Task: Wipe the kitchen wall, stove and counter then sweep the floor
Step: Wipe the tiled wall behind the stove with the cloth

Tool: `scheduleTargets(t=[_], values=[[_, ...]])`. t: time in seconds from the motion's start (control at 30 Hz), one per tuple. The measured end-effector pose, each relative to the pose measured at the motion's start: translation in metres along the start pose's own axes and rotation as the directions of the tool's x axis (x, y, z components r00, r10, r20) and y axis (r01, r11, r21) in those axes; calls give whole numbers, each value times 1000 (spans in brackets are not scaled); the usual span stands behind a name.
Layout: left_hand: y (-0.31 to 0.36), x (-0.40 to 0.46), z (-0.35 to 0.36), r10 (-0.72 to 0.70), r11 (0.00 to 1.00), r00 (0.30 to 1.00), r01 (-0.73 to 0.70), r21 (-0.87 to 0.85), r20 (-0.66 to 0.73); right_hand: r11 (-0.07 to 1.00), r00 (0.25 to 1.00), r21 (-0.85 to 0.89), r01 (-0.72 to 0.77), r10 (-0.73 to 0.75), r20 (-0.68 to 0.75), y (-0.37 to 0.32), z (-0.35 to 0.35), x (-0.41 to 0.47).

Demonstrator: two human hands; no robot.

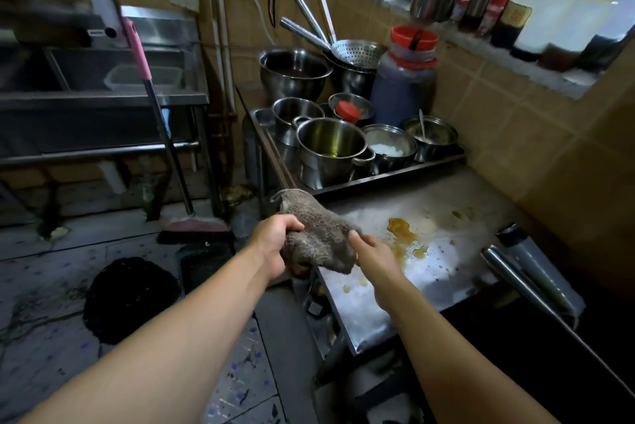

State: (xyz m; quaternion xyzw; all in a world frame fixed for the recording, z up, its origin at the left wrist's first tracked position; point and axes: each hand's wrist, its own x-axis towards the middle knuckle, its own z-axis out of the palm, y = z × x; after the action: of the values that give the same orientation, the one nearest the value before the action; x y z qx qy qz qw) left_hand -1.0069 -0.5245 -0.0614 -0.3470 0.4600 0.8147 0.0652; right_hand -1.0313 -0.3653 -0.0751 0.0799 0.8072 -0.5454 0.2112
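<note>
A grey-brown cloth (318, 234) hangs between my hands, just above the near left corner of the steel counter (443, 272). My left hand (275, 245) grips its left end. My right hand (372, 253) pinches its right edge. An orange-brown spill (402, 233) and smaller drops lie on the counter right of the cloth. The tiled wall (515, 128) rises behind the counter. A broom with a pink handle (151, 104) leans against the steel sink stand, its head (196, 228) on the floor.
A tray (343, 188) of steel pots and bowls fills the counter's far end, with a large red-lidded jar (402, 80) behind. Two metal tubes (525, 269) lie at the counter's right. A black round basket (130, 296) and dustpan (206, 262) sit on the floor. Bottles line the windowsill (508, 52).
</note>
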Motion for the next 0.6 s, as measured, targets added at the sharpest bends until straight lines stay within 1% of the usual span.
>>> scheduleTargets(t=[0.07, 0.1, 0.13, 0.17, 0.2, 0.27, 0.33, 0.37, 0.43, 0.47, 0.53, 0.57, 0.6], values=[[6, -22, -1, 23, 1000, 998, -22, -12, 58, 963, 985, 234, -134, 104, 135, -8, -3, -16], [8, -34, 0, 28, 1000, 996, -28, -4, 81, 918, 971, 354, -179, 106, 216, -12, -7, -26], [10, -44, 2, 28, 999, 994, -30, 11, 102, 869, 960, 455, -195, 75, 269, -17, -11, -36], [11, -54, 5, 30, 999, 991, -34, 30, 127, 828, 959, 532, -177, 25, 281, -21, -16, -45], [13, -64, 9, 30, 998, 989, -37, 44, 145, 811, 964, 568, -140, -18, 264, -25, -22, -54], [12, -80, 21, 38, 998, 979, -48, 47, 199, 841, 975, 536, -80, -46, 219, -28, -39, -72], [8, -90, 31, 38, 996, 971, -55, 67, 236, 879, 984, 471, -70, -18, 180, -27, -55, -86], [4, -96, 36, 9, 996, 963, -33, 84, 268, 882, 989, 465, -74, 5, 148, -23, -65, -92], [-8, -109, 48, -59, 990, 936, 9, 143, 348, 865, 995, 498, -64, 18, 97, -14, -88, -111], [-14, -113, 55, -70, 986, 921, 5, 168, 382, 838, 997, 544, -49, 11, 73, -10, -98, -121], [-27, -127, 72, -89, 979, 897, -1, 203, 432, 759, 999, 651, 31, -34, -8, 0, -120, -137], [-36, -137, 85, -93, 969, 889, -23, 246, 449, 750, 997, 657, 81, -52, -64, 7, -136, -151], [-39, -137, 90, -63, 961, 898, -64, 271, 436, 778, 995, 621, 96, -59, -80, 7, -142, -158]])
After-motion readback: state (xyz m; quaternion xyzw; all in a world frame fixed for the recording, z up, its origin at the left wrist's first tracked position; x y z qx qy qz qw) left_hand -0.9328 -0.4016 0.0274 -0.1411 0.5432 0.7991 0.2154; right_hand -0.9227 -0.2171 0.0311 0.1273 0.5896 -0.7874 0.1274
